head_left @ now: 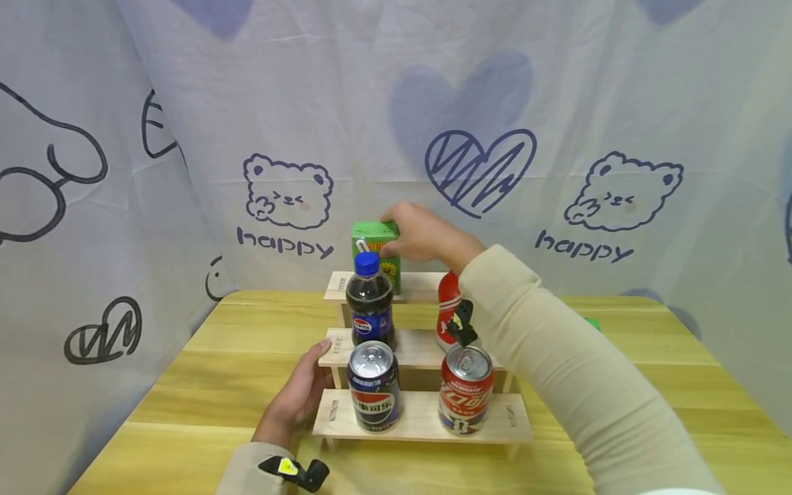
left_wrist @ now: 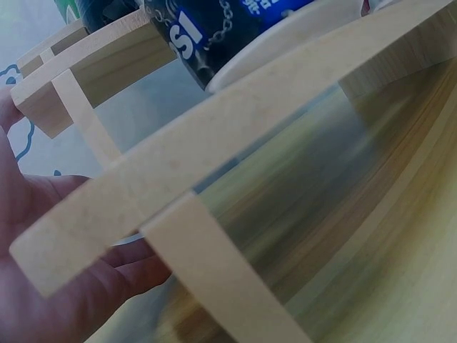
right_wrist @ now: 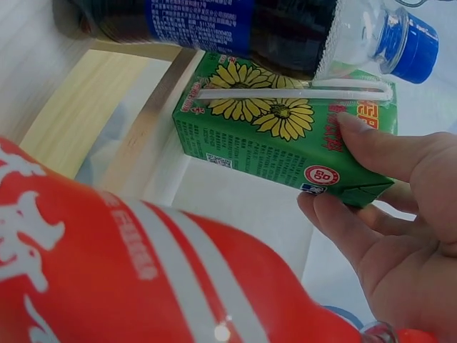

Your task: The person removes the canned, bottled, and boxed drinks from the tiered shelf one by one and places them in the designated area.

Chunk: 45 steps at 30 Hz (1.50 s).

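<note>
On the top tier of a wooden stepped rack (head_left: 421,430) stands a green drink carton (head_left: 391,269), its upper end pinched between thumb and fingers of the right hand (head_left: 423,235). The right wrist view shows that hand (right_wrist: 407,207) on the carton (right_wrist: 264,136), which has a white straw on its front. The left hand (head_left: 301,388) is at the rack's left side, thumb on the end of the middle tier. In the left wrist view its palm and fingers (left_wrist: 71,264) lie beside and behind the rack's boards (left_wrist: 164,164).
A blue-capped cola bottle (head_left: 370,302) and a red bottle (head_left: 447,313) stand on the middle tier. A dark can (head_left: 374,395) and a red can (head_left: 467,392) are on the lowest. Part of a green object (head_left: 594,323) shows beyond the right sleeve.
</note>
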### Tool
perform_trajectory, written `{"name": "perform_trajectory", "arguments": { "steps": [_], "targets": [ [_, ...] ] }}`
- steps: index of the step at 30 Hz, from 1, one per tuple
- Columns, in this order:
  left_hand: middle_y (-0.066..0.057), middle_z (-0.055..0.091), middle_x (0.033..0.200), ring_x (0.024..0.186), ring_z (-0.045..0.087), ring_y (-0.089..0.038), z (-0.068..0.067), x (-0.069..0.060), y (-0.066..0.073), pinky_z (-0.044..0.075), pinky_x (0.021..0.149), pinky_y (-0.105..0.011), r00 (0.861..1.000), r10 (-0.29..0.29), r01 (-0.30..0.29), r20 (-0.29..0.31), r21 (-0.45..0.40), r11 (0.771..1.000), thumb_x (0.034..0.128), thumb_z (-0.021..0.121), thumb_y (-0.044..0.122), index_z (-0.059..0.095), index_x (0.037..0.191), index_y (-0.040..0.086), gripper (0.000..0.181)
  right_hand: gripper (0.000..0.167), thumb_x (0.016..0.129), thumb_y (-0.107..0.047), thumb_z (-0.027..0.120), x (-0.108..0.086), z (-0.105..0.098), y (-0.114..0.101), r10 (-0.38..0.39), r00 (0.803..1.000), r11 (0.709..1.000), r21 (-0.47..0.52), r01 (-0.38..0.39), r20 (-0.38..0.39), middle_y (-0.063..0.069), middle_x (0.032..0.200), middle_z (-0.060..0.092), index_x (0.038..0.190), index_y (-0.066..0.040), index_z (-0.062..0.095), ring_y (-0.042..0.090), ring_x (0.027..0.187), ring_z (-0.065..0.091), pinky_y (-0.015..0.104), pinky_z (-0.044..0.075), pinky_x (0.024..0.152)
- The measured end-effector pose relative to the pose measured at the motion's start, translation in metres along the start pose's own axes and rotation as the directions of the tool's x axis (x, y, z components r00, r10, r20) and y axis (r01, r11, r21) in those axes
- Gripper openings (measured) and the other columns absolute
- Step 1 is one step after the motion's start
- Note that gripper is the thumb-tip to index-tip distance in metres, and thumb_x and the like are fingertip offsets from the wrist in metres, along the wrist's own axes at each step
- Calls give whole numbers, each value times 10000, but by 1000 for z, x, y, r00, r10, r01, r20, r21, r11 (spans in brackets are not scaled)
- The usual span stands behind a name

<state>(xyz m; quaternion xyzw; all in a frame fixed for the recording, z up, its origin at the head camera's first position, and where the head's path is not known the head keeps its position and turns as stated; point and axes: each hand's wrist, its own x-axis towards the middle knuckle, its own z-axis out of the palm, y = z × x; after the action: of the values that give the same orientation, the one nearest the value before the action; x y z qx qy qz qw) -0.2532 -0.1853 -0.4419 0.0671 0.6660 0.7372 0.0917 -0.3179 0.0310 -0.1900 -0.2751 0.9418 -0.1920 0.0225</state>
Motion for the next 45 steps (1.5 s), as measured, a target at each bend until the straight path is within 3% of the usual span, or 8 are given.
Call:
{"name": "perform_trajectory", "arguments": {
  "steps": [6, 14, 22, 32, 45],
  "targets": [
    [-176, 382, 1421, 1264, 394, -298, -4, 6, -7, 350, 1023, -462, 998, -53, 51, -27, -66, 997, 966, 317, 532, 300, 1451, 88, 658, 409, 847, -165, 697, -1, -3, 1, 10, 1000, 1000, -23, -9, 18, 75, 1078, 622, 1215, -20, 592, 200, 933, 556, 319, 472, 838],
    [-242, 327, 1426, 1260, 393, -327, -4, 3, -5, 351, 1023, -463, 1000, -18, 18, 18, -24, 1000, 966, 271, 560, 228, 1465, 42, 720, 349, 842, -155, 700, -3, -6, 6, 23, 999, 999, -36, -22, 22, 70, 1006, 627, 1156, -23, 623, 203, 892, 550, 317, 471, 799],
    [-197, 358, 1431, 1273, 389, -325, -2, 3, -4, 338, 1041, -485, 996, -80, 78, -29, -59, 995, 961, 303, 558, 269, 1461, 89, 688, 374, 854, -160, 689, -7, -12, 14, 48, 998, 998, -50, -46, 32, 87, 1057, 641, 1188, -13, 608, 213, 915, 570, 333, 484, 828],
    [-238, 368, 1404, 1249, 406, -340, 6, -3, 7, 339, 1036, -487, 998, -56, 54, -41, -60, 997, 966, 308, 497, 283, 1446, 50, 656, 404, 838, -171, 710, -16, -20, 26, 78, 997, 995, -62, -77, 8, 90, 1083, 647, 1200, -23, 609, 223, 931, 575, 354, 493, 837],
    [-238, 376, 1398, 1264, 396, -351, 5, -3, 6, 314, 1053, -498, 998, -51, 50, -44, -40, 998, 965, 309, 507, 288, 1444, 44, 667, 408, 826, -125, 710, -25, -29, 45, 76, 997, 996, -39, -76, -5, 137, 1065, 656, 1198, 7, 607, 248, 911, 596, 370, 509, 826]
  ]
}}
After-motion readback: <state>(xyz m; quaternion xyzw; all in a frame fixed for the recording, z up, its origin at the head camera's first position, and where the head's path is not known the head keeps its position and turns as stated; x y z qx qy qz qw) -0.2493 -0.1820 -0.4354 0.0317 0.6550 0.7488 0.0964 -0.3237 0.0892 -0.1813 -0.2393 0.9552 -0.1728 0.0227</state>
